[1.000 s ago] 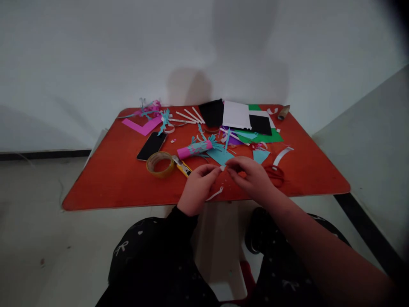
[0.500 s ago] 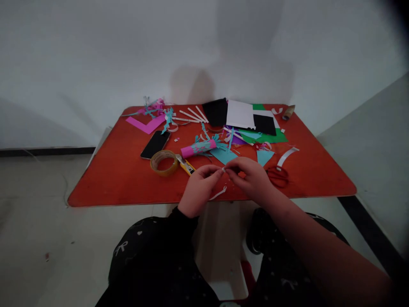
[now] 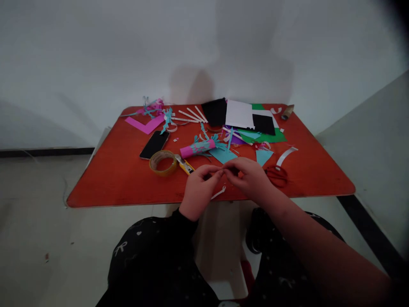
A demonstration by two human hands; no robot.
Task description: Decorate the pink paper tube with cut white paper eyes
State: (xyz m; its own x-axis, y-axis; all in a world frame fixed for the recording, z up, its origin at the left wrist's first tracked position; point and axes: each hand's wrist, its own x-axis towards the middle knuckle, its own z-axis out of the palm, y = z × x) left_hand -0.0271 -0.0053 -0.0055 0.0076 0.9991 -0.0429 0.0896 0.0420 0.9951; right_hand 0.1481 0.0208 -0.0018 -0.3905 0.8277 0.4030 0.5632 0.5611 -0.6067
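Observation:
My left hand (image 3: 200, 187) and my right hand (image 3: 247, 177) meet fingertip to fingertip above the table's front part. Both are closed in a pinch on a small white piece, apparently paper, which the fingertips now almost wholly cover. Just below them a thin white paper strip (image 3: 219, 193) lies near the table edge. A yellow utility knife (image 3: 184, 164) is left of my left hand, beside a roll of tape (image 3: 163, 163). Scissors with red handles (image 3: 276, 175) lie right of my right hand. Beyond my hands rests a pink paper tube (image 3: 198, 147) with blue fringed paper on it.
The red table (image 3: 121, 183) stands against a wall. On it lie a phone (image 3: 155, 145), white sticks (image 3: 193, 114), a white sheet (image 3: 239, 114), black paper (image 3: 264, 124), blue paper pieces (image 3: 263, 157), a curved white strip (image 3: 285, 157) and a brown roll (image 3: 288, 112).
The fingertips of both hands have closed together, hiding the small white piece that showed between them. The things on the table have stayed in place.

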